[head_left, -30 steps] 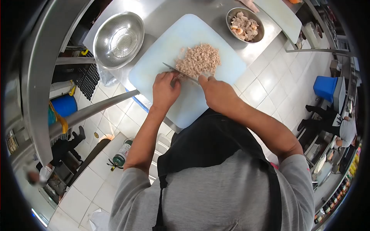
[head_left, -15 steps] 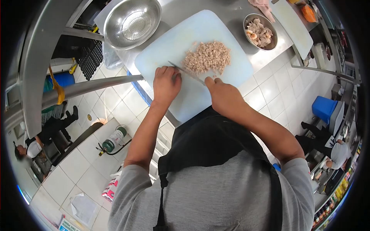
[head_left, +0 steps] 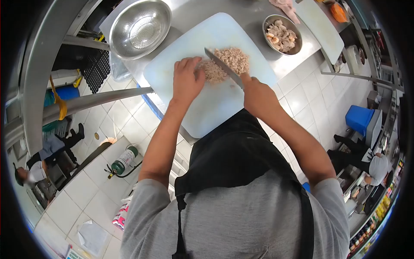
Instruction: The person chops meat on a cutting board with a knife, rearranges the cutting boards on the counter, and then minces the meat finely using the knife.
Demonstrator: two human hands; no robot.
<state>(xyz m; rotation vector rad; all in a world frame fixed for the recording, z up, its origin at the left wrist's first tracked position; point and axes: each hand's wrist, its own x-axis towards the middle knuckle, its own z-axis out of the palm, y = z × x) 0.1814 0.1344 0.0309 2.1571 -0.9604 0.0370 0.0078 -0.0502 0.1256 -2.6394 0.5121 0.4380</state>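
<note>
My right hand (head_left: 261, 99) is closed round the handle of a kitchen knife (head_left: 224, 67). Its blade slants up to the left across a pile of finely chopped, pale brownish food (head_left: 233, 59), which looks like meat or seafood. At the pile's left edge is my left hand (head_left: 187, 80), fingers stretched out and thumb apart, with nothing held in it. Whether its fingertips touch the bits cannot be made out. Under both hands lies a pale, bluish-white cutting board (head_left: 207, 110).
Left of the board stands a perforated steel colander (head_left: 142, 32). A steel bowl (head_left: 282, 35) with larger pieces sits to the right, beside another cutting board (head_left: 321, 30). Below the table are a metal rail (head_left: 99, 100) and a fire extinguisher (head_left: 125, 162). Two other people appear at the far sides.
The knife has moved from the pile's lower left side onto the pile, its blade now across it. My right hand shifted right; my left hand moved up to the pile, which has shifted shape.
</note>
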